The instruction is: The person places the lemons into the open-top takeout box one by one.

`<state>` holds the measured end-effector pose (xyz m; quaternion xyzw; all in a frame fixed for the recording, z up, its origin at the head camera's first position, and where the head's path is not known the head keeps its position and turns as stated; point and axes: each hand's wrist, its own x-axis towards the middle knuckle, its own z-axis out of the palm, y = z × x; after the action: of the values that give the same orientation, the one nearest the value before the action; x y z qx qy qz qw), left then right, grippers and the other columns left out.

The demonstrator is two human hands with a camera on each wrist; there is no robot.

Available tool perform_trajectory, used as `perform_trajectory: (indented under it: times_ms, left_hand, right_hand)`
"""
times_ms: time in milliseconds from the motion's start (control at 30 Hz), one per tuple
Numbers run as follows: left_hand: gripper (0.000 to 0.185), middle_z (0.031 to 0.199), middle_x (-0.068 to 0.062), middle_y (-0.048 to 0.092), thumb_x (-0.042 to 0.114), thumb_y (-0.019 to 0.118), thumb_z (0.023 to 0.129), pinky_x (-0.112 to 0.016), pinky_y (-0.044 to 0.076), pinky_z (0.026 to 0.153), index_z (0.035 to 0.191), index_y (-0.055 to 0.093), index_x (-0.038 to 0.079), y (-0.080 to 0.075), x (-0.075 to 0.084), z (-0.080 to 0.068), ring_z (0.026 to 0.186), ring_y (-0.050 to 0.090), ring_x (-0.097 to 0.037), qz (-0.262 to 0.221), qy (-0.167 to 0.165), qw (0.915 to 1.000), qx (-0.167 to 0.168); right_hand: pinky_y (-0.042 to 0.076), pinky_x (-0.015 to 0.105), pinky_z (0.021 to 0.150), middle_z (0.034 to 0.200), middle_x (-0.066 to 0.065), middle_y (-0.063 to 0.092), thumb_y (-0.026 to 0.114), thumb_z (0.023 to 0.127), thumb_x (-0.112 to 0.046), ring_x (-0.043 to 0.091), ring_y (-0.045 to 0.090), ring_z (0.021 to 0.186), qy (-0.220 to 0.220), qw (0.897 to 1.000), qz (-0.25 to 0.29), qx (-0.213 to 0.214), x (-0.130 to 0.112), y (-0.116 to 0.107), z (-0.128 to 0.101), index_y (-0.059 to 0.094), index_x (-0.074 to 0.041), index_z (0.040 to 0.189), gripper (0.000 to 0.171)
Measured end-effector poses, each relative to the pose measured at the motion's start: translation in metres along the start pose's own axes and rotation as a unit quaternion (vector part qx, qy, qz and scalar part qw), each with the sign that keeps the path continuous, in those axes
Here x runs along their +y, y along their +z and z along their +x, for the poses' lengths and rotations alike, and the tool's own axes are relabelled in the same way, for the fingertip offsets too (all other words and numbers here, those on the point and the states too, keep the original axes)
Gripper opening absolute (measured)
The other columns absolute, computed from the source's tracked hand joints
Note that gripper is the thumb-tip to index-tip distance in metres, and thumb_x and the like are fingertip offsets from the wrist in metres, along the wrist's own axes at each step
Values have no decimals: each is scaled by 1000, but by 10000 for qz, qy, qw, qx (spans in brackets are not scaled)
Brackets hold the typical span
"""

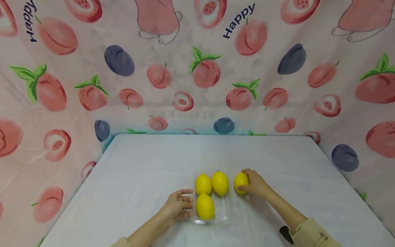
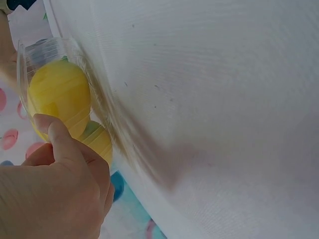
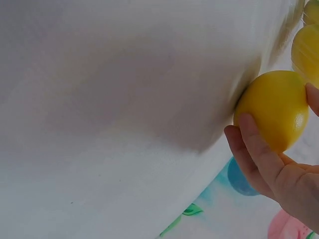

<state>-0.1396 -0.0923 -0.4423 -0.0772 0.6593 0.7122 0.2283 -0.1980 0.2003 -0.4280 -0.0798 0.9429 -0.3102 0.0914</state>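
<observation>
Three yellow lemons sit in a clear plastic tray [image 1: 223,212]: one at its back left [image 1: 203,184], a second lemon [image 1: 220,183] at its back right and a third lemon [image 1: 205,207] at its front left. The tray's front right part holds no lemon. My left hand [image 1: 179,206] rests its spread fingers against the tray's left side, also seen near the tray wall in the left wrist view. Just right of the tray, my right hand [image 1: 256,183] grips another lemon [image 3: 273,110] between thumb and fingers. That lemon is close to the tabletop; I cannot tell whether it touches.
A white table [image 1: 139,164] lies under everything, its far edge meeting a fruit-print cloth [image 1: 172,96] that hangs behind and at both sides. A small dark object [image 1: 286,234] shows by the right sleeve.
</observation>
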Motion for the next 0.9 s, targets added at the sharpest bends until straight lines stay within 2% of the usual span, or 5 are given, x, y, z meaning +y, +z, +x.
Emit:
perform_trajectory:
  times_ms: [333,900]
  left_hand:
    - [45,93,-5,58,-7,55,87,-28,60,66,130,44,-3,-1,1,0,73,57,-12,41,-8,10000,-6]
    - [45,88,-1,57,-8,55,86,-27,60,65,129,44,-4,-1,1,-1,71,58,-11,16,6,10000,-7]
  right_hand:
    - [46,58,95,122,32,51,77,74,-16,45,52,109,-67,9999,49,137,-1,-3,-5,46,12,126,66]
    - [51,53,91,125,32,49,76,75,-11,43,53,109,-263,9987,417,131,-10,-4,-13,44,12,128,66]
